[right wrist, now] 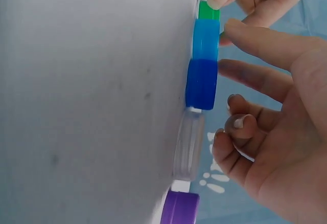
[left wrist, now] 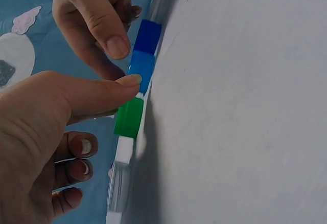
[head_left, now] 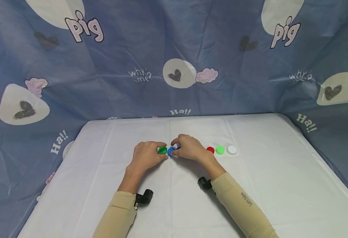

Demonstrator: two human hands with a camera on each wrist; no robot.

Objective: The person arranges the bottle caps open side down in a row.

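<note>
A row of small round plastic caps lies on the white-covered table. My left hand (head_left: 147, 154) pinches the green cap (head_left: 162, 150), index finger on its far side and thumb on its near side. Right beside it is the light blue cap (head_left: 171, 151), with the dark blue cap (right wrist: 202, 84) touching its other side. My right hand (head_left: 189, 147) is around these two blue caps, thumb and index finger spread apart; in the right wrist view its fingertips look clear of them. A clear cap (right wrist: 189, 147) and a purple cap (right wrist: 180, 207) follow, hidden behind my right hand in the head view.
Further right along the row are a red cap (head_left: 210, 149), a light green cap (head_left: 220, 149) and a white cap (head_left: 231, 150). A blue printed cloth (head_left: 150, 39) hangs behind and around the table (head_left: 102, 198). Black wrist cameras sit on both sleeves.
</note>
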